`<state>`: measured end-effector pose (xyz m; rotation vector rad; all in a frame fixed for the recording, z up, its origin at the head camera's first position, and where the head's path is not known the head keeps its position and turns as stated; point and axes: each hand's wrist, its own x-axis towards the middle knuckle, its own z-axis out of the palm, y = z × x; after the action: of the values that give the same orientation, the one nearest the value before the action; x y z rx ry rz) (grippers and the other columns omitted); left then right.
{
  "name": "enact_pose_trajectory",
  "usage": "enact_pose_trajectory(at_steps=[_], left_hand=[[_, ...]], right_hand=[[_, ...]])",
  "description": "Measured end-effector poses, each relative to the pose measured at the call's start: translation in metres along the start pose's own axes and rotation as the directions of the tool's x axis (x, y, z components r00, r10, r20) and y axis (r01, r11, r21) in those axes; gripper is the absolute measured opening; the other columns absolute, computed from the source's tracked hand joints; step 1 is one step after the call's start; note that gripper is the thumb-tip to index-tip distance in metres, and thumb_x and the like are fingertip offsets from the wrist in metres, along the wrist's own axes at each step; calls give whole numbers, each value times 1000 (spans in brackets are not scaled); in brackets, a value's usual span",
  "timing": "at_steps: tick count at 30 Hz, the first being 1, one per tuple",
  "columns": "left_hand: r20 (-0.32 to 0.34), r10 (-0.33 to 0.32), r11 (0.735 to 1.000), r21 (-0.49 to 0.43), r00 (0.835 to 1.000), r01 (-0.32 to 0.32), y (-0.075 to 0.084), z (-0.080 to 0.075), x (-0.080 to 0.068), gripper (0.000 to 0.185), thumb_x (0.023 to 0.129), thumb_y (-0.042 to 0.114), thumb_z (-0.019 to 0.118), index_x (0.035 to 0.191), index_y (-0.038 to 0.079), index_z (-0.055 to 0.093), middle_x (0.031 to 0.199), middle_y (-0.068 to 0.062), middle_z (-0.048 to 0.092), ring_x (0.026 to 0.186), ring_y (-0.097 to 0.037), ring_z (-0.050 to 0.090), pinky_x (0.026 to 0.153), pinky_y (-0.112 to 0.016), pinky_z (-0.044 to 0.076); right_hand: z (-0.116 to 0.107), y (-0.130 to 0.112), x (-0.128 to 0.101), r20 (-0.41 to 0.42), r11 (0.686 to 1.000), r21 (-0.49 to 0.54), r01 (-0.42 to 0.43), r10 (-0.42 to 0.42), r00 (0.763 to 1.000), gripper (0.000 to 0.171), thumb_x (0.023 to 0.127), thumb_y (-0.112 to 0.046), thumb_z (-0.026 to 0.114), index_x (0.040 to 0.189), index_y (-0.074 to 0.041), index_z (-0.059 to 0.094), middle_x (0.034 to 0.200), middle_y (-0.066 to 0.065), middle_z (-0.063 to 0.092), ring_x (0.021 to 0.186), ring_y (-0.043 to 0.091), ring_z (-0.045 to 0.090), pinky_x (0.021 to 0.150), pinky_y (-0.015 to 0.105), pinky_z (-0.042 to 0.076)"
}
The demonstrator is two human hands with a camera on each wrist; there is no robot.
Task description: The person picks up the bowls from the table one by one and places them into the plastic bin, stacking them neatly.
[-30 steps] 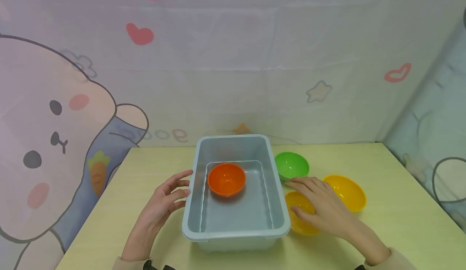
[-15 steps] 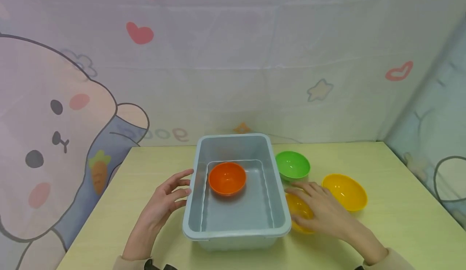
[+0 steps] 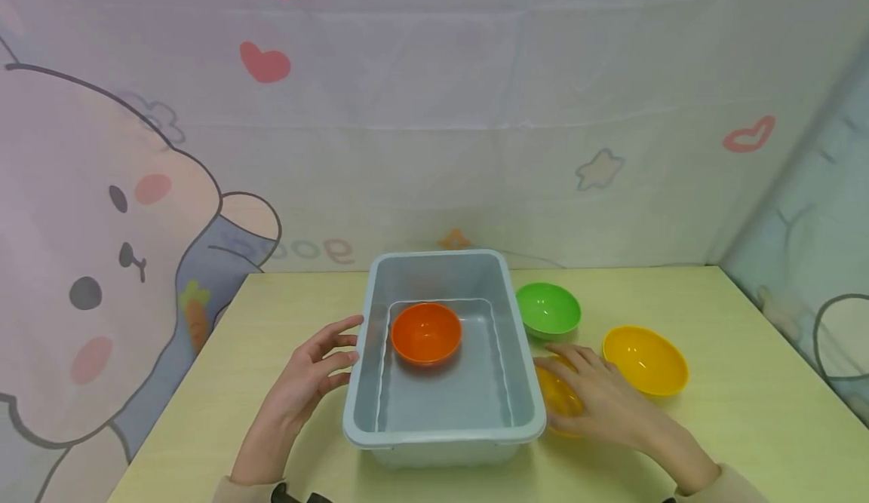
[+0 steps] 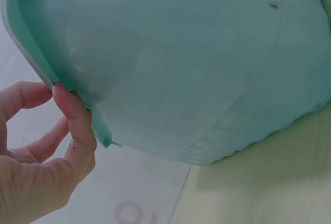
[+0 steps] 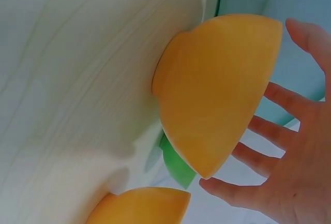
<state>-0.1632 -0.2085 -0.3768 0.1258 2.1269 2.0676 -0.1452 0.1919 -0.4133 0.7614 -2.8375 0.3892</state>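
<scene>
In the head view a grey-blue plastic tub (image 3: 444,437) stands in the middle, with an orange bowl (image 3: 426,335) inside. My left hand (image 3: 305,382) is at the tub's left side, spread fingertips touching the rim; the left wrist view shows the fingertips (image 4: 61,92) right at the lip. Over a yellow bowl (image 3: 557,397) beside the tub's right wall is my right hand (image 3: 597,397), its fingers spread across the opening. In the right wrist view the yellow bowl (image 5: 217,84) sits upright on the table, fingers (image 5: 258,159) loosely spread along its rim.
A green bowl (image 3: 548,311) stands behind, close to the tub's right wall. Farther right is a second yellow bowl (image 3: 645,360). The pale wooden table (image 3: 733,382) meets a printed cloth backdrop (image 3: 434,111) at its far edge.
My right hand has settled lower and slightly left over the near yellow bowl, covering more of it. The left hand stays at the tub rim.
</scene>
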Motion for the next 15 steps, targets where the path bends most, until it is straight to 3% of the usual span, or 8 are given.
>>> enact_pose_trajectory(at_steps=[8, 15], left_hand=[[0, 0, 1000, 10, 1000, 0, 0, -1, 0, 53, 91, 9, 60, 141, 8, 44, 114, -3, 52, 97, -15, 60, 81, -28, 56], [-4, -2, 1000, 9, 1000, 2, 0, 0, 0, 53, 91, 9, 60, 141, 9, 44, 114, -3, 52, 96, -15, 60, 80, -27, 56]], right_hand=[[1, -1, 0, 48, 999, 20, -34, 33, 998, 70, 75, -47, 74, 138, -30, 49, 145, 10, 44, 128, 35, 44, 94, 67, 41], [0, 1, 1, 72, 999, 40, -9, 7, 997, 76, 73, -55, 74, 138, -25, 49, 143, 16, 45, 128, 40, 44, 97, 62, 43]])
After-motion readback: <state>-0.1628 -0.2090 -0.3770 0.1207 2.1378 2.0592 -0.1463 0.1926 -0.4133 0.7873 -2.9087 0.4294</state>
